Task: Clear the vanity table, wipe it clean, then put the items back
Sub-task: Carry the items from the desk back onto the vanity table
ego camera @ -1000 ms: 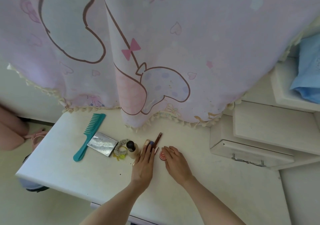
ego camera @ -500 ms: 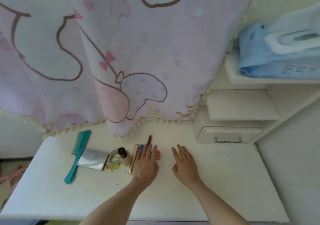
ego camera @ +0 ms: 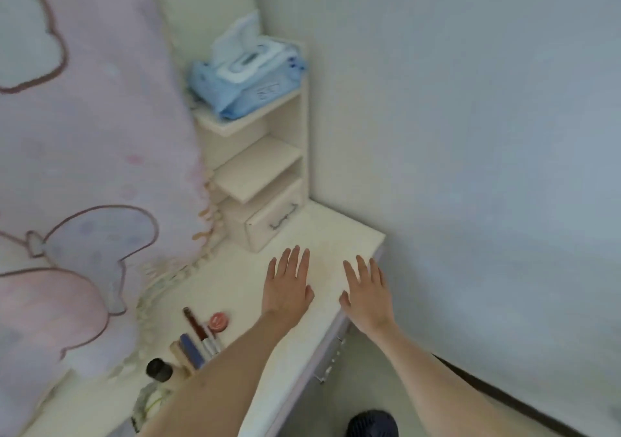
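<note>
The white vanity table [ego camera: 242, 288] runs from lower left to the wall at right. My left hand [ego camera: 287, 282] hovers flat over its bare right part, fingers spread, holding nothing. My right hand [ego camera: 366, 293] is spread the same way over the table's front edge. Behind my left forearm lie a small red round tin [ego camera: 218, 321], a dark red slim stick [ego camera: 196, 325], a blue tube [ego camera: 191, 351], a gold tube [ego camera: 178, 352] and a black-capped bottle [ego camera: 159, 369]. A hair tie [ego camera: 151, 399] shows partly under my forearm. A blue wet-wipe pack [ego camera: 245, 77] sits on the top shelf.
A pink cartoon-print cloth [ego camera: 87, 167] with a fringe hangs over the table's back. A small shelf unit with a drawer [ego camera: 268, 221] stands in the right back corner against the pale wall [ego camera: 470, 134]. A dark round object [ego camera: 371, 423] is on the floor below.
The view has swung right. Both hands left the cosmetics and moved right across the table, spread flat. The comb and silver case are out of view now.
</note>
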A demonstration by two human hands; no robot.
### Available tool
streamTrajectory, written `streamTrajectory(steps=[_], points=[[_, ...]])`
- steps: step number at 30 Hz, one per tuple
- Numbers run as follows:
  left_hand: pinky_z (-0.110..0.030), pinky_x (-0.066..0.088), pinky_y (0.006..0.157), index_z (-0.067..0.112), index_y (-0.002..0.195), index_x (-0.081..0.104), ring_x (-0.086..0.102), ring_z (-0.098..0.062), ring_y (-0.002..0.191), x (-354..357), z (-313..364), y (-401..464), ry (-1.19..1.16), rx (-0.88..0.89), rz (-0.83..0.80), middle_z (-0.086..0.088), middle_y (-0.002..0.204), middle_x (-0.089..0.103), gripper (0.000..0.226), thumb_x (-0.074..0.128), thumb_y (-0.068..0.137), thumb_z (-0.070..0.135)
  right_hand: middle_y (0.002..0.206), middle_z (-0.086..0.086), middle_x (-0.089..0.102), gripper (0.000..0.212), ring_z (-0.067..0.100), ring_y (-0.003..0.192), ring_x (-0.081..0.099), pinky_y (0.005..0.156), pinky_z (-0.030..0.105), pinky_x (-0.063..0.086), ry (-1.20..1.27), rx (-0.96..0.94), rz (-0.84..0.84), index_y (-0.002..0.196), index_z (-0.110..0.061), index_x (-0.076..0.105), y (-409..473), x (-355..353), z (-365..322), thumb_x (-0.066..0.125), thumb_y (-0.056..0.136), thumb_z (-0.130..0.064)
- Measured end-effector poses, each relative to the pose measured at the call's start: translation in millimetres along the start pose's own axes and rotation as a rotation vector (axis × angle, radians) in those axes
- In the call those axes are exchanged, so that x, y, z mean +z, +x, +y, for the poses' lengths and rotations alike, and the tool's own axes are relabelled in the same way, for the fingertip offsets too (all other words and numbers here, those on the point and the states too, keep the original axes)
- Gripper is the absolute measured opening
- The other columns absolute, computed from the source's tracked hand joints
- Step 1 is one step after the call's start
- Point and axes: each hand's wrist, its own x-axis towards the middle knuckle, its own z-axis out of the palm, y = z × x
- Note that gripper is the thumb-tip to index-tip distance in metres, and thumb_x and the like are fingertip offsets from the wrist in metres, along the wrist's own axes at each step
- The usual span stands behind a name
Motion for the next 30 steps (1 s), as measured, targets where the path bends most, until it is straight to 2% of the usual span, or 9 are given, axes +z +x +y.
streamTrajectory(steps=[8,12,16,21,24,26,30], points=[[-0.042,0.000,0.116,0.013,0.148,-0.010,-0.004,-0.024,0.144,-56,185,-6,0.000,0.498,0.097,-0.007,0.157,-0.004,0.067,0.029,0.097,0.035,0.131,0.017,0.054,0.063,0.043,0.122,0.047,0.099,0.053,0.039,-0.100,0.477,0.154,0.128,-0.013,0.053,-127,-74,127,0.071,0.071,-0.032],[-0.043,-0.003,0.115,0.015,0.146,-0.016,-0.010,-0.025,0.143,-78,297,-38,0.025,0.727,0.141,-0.007,0.156,-0.011,0.067,0.023,0.099,0.042,0.130,0.018,0.054,0.058,0.043,0.121,0.047,0.098,0.054,0.039,-0.206,0.675,0.238,0.126,-0.013,0.056,-217,-120,193,0.070,0.074,-0.036],[-0.044,-0.001,0.115,0.016,0.148,-0.011,-0.007,-0.025,0.144,-97,407,-84,-0.035,0.911,0.203,-0.007,0.157,-0.008,0.066,0.020,0.098,0.045,0.129,0.019,0.055,0.058,0.044,0.120,0.048,0.097,0.056,0.039,-0.322,0.835,0.272,0.124,-0.012,0.058,-321,-164,256,0.070,0.073,-0.036],[-0.045,0.007,0.114,0.013,0.149,0.006,0.007,-0.028,0.143,-118,533,-146,-0.175,1.098,0.259,-0.011,0.156,0.009,0.065,0.029,0.097,0.044,0.128,0.021,0.055,0.057,0.045,0.119,0.048,0.097,0.056,0.039,-0.437,1.067,0.249,0.124,-0.011,0.058,-452,-214,321,0.067,0.073,-0.034],[-0.051,0.029,0.106,0.008,0.141,0.038,0.036,-0.033,0.133,-121,598,-183,-0.264,1.235,0.280,-0.017,0.144,0.039,0.066,0.058,0.085,0.038,0.127,0.023,0.055,0.051,0.046,0.118,0.048,0.098,0.056,0.039,-0.466,1.205,0.276,0.122,-0.009,0.058,-526,-227,348,0.046,0.079,-0.033],[-0.053,0.040,0.098,0.006,0.131,0.051,0.049,-0.035,0.123,-120,643,-201,-0.281,1.315,0.288,-0.018,0.133,0.052,0.066,0.071,0.074,0.034,0.124,0.022,0.057,0.050,0.046,0.116,0.050,0.097,0.056,0.040,-0.493,1.294,0.267,0.119,-0.009,0.060,-566,-235,367,0.040,0.079,-0.033],[-0.052,0.040,0.097,0.005,0.131,0.051,0.049,-0.035,0.122,-122,728,-232,-0.315,1.436,0.250,-0.019,0.132,0.052,0.067,0.071,0.074,0.033,0.123,0.022,0.058,0.047,0.044,0.115,0.051,0.095,0.056,0.041,-0.533,1.433,0.219,0.118,-0.009,0.061,-631,-238,410,0.064,0.075,-0.028]])
